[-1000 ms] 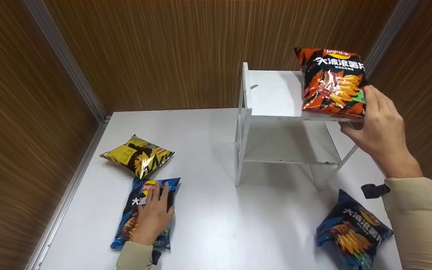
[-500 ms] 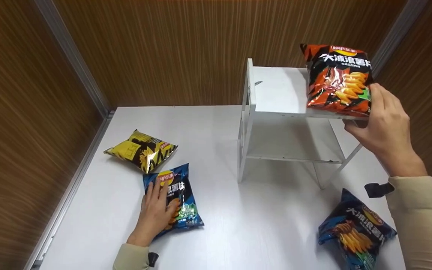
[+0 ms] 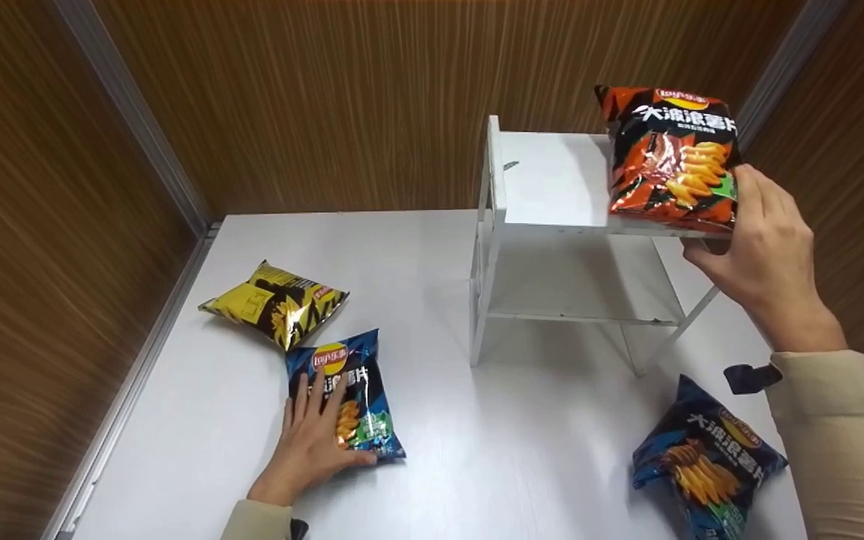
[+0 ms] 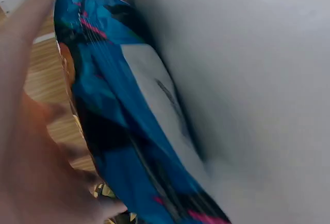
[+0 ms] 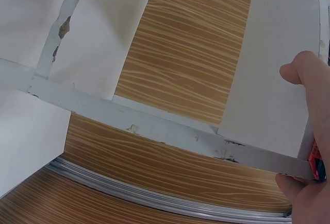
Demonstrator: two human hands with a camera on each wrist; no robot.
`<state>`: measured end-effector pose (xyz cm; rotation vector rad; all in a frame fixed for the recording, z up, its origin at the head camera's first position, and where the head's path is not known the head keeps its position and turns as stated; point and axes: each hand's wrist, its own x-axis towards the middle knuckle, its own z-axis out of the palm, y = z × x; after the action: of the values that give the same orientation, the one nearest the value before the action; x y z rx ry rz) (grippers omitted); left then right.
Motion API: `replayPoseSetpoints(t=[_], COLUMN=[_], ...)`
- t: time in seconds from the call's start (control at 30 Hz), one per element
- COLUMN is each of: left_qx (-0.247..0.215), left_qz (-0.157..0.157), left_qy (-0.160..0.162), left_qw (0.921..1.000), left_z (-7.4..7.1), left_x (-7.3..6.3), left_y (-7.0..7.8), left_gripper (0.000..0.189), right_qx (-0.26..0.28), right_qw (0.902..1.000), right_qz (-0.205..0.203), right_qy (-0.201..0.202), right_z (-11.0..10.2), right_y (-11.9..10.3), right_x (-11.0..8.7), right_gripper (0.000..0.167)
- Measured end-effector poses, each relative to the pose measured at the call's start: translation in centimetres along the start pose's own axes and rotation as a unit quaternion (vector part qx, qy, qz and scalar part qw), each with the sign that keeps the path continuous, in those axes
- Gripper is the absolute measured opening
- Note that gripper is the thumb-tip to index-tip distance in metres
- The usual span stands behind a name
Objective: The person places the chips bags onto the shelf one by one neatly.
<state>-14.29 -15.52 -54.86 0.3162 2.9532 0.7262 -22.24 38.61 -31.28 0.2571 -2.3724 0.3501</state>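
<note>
My left hand (image 3: 312, 444) lies over a blue bag of potato chips (image 3: 363, 386) on the white table, fingers spread and thumb at its lower edge. In the left wrist view the same hand (image 4: 36, 167) is beside the bag's blue side (image 4: 116, 110). On top of a small white two-tier shelf (image 3: 552, 180) sits an orange-and-black chip bag (image 3: 668, 165). At the shelf's right edge, my right hand (image 3: 773, 255) grips the top board, thumb underneath and fingers against the bag's side. The right wrist view shows the thumb (image 5: 296, 72) below the board.
A yellow chip bag (image 3: 278, 304) lies just behind the blue one, close to its top corner. Another blue chip bag (image 3: 709, 465) is at the front right, near my right sleeve (image 3: 826, 427). Wood-grain walls (image 3: 342, 105) enclose the table.
The blue bag under my left hand has turned clockwise and shifted up and right; since then the fingers have spread and the thumb has moved out. My right hand stays in place.
</note>
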Motion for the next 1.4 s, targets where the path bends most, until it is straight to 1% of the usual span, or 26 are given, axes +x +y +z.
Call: replayPoseSetpoints(t=[0.13,0.23,0.47,0.7,0.83,0.97,1.07,1.13,1.3,1.4], left_qx=[0.028,0.050,0.070,0.076,0.081,0.087,0.082,0.080,0.069,0.059], left_qz=[0.043,0.057,0.046,0.049,0.054,0.052,0.052,0.054,0.065,0.068], left_qy=[0.007,0.011,-0.001,0.007,0.026,0.045,0.045,0.044,0.054,0.056], left_qw=[0.9987,0.9971,0.9965,0.9959,0.9949,0.9938,0.9943,0.9944,0.9940,0.9944], left_z=[0.3,0.7,1.7,2.2,2.3,2.1,2.0,1.9,1.6,1.6], left_x=[-0.4,-0.5,-0.4,-0.2,-0.3,-0.5,-0.6,-0.6,-0.5,-0.6], left_y=[-0.2,-0.3,-0.2,0.1,0.0,0.0,0.0,0.0,0.1,0.2], left_gripper=[0.138,0.141,0.136,0.125,0.118,0.110,0.107,0.106,0.102,0.099], right_qx=[0.001,0.001,-0.003,-0.003,0.002,0.004,0.006,0.006,0.006,0.007], right_qw=[1.0000,1.0000,1.0000,1.0000,0.9999,0.9998,0.9998,0.9999,1.0000,1.0000], right_qz=[-0.002,0.000,0.005,0.006,0.011,0.014,0.015,0.010,0.001,0.004], right_qy=[0.004,0.003,-0.005,-0.003,-0.001,-0.010,-0.015,-0.009,0.001,-0.002], right_z=[0.0,-0.1,0.0,-0.1,-0.1,0.1,0.1,0.1,-0.1,-0.2], right_y=[-0.1,-0.1,-0.2,-0.1,-0.1,-0.4,-0.5,-0.5,-0.3,-0.4], right_x=[0.2,0.2,0.0,0.0,0.0,0.2,0.4,0.3,0.0,0.0], right_gripper=[0.092,0.092,0.094,0.096,0.096,0.097,0.096,0.094,0.089,0.089])
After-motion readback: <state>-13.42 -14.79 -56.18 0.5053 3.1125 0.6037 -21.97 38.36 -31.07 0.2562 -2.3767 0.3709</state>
